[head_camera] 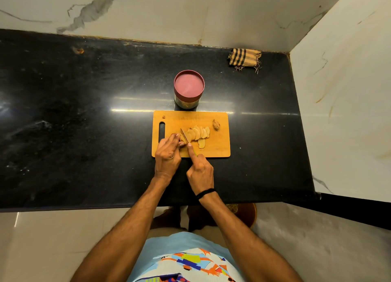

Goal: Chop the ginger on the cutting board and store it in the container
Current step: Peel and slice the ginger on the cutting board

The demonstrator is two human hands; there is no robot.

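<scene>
Right hand (200, 170) grips knife (184, 135), forefinger seemingly outstretched.

A thin black band (205, 193) is worn around the right wrist, just behind the right hand (200, 169). The left hand (168, 152) and both forearms are seen bare up past the elbows. A light blue garment (167, 247) is worn over the torso, and on its front a white panel (190, 264) is printed with irregular patches of orange, yellow, dark blue and red
</scene>
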